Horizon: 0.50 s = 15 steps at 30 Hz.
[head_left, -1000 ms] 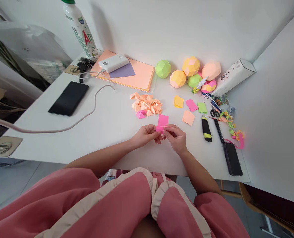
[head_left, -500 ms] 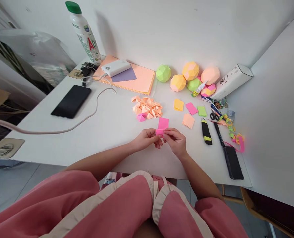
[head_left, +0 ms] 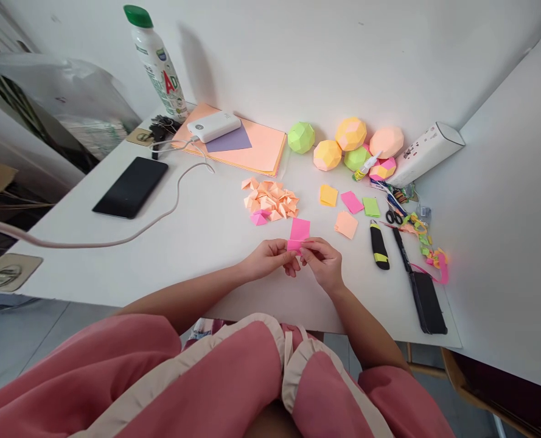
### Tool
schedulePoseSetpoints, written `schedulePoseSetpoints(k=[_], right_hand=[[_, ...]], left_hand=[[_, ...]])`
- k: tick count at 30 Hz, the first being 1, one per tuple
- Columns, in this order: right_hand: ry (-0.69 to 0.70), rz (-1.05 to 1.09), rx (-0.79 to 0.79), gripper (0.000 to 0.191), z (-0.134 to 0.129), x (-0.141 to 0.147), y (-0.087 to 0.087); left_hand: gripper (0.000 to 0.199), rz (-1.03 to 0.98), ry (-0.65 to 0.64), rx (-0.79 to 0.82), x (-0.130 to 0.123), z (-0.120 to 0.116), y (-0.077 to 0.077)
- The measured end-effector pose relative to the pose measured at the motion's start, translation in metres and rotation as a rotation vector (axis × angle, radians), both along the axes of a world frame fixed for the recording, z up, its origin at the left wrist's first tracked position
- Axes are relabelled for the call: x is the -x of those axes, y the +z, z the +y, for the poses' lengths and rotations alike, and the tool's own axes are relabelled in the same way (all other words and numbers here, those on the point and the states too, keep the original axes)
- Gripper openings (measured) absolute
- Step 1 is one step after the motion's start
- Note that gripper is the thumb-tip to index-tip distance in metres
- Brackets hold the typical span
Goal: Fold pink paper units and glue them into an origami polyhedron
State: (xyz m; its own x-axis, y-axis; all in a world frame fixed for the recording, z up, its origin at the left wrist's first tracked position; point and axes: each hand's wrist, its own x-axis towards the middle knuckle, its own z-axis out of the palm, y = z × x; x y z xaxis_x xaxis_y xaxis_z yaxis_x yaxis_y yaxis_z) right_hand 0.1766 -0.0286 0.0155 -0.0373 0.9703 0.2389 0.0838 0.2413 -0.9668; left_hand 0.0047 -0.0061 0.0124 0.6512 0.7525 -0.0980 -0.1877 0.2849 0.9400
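Note:
A small pink paper square (head_left: 300, 229), its near edge folded over, is held just above the table between my two hands. My left hand (head_left: 272, 257) pinches the left end of the fold. My right hand (head_left: 322, 261) grips the right end, thumb and fingers closed on the paper. Just beyond lies a pile of folded peach paper pieces (head_left: 272, 198), with one folded pink piece (head_left: 259, 218) at its near left. Right of the pile are small stacks of orange paper (head_left: 328, 195), pink paper (head_left: 352, 202), green paper (head_left: 371, 207) and peach paper (head_left: 345, 225).
Several faceted paper balls (head_left: 301, 137) sit by the wall. On the right lie a utility knife (head_left: 379, 246), scissors (head_left: 394, 216), a glue bottle (head_left: 365, 167) and a black case (head_left: 428, 302). A phone (head_left: 131, 187), cable, power bank (head_left: 214, 125) and bottle (head_left: 160, 73) occupy the left.
Both hands keep their pinch on the pink paper, almost unmoved. The view has shifted very slightly.

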Motion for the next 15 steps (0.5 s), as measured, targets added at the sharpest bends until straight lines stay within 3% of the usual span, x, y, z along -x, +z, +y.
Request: schedulePoseSetpoints(k=[15], right_hand=[[0.026, -0.013, 0.055, 0.014, -0.0026, -0.0005, 0.0012]], left_hand=[[0.031, 0.053, 0.029, 0.041, -0.0016, -0.0016, 0.0023]])
